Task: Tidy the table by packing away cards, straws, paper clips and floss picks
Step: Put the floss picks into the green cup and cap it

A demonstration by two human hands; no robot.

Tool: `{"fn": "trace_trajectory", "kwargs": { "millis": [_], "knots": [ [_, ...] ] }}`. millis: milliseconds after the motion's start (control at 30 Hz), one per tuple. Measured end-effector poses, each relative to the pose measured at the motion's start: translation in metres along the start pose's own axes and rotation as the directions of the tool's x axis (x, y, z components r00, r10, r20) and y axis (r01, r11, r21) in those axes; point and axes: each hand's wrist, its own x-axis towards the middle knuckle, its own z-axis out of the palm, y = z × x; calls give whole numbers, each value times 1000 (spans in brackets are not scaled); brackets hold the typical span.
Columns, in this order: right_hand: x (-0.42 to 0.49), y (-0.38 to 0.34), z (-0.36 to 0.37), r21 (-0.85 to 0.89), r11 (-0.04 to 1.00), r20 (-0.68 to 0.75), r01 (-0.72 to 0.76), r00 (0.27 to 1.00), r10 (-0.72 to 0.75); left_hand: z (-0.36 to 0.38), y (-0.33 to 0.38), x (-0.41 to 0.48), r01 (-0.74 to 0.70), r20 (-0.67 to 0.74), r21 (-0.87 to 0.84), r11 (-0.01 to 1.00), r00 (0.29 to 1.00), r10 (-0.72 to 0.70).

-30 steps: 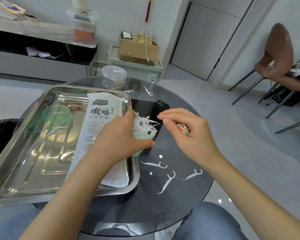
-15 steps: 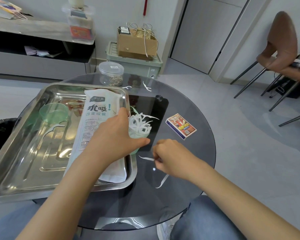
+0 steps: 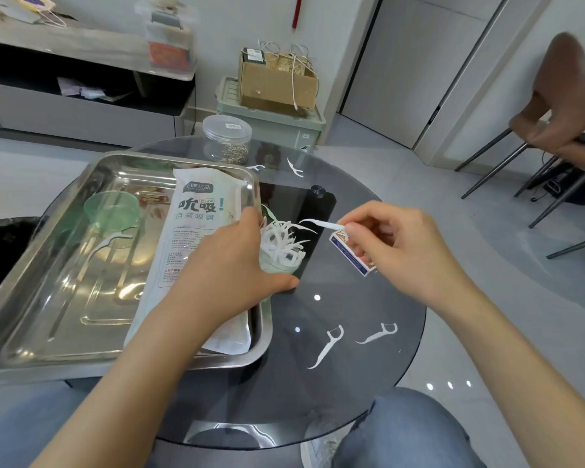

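Glass table, your left hand comes in from near-left, fingers wrapped tight round green cup stuffed with bundled picks, just beside steel tray right rim. Your right hand is raised just right of cup, thumb and forefinger pinching single floss pick by one end, pointed tip facing left toward cup. Card box sits partly hidden behind that hand. Two loose picks lie near on glass.

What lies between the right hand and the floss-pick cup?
Head view: the floss pick pinched by the right hand reaches toward the cup; the card box lies beneath it.
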Motion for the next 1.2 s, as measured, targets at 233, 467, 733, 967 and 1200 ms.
{"fn": "trace_trajectory", "kwargs": {
  "millis": [233, 467, 733, 967, 1200],
  "knots": [
    [6, -29, 4, -209, 943, 187, 257, 958, -219, 4, 3, 1, -28, -24, -18, 999, 999, 28],
    [7, -34, 31, 24, 978, 21, 209, 978, -210, 10, 9, 0, -15, -34, -82, 997, 999, 12],
    [-6, -5, 8, -56, 990, -5, 133, 991, -133, 8, 5, 0, -37, -101, -60, 998, 994, 31],
    [-29, 34, 28, -458, 879, 592, 134, 783, 189, 13, 1, 3, -75, -21, -80, 994, 997, 74],
    [-27, 40, 38, -422, 891, 606, 165, 782, 142, 17, 4, 3, -72, -12, -96, 993, 997, 71]
  ]
}}
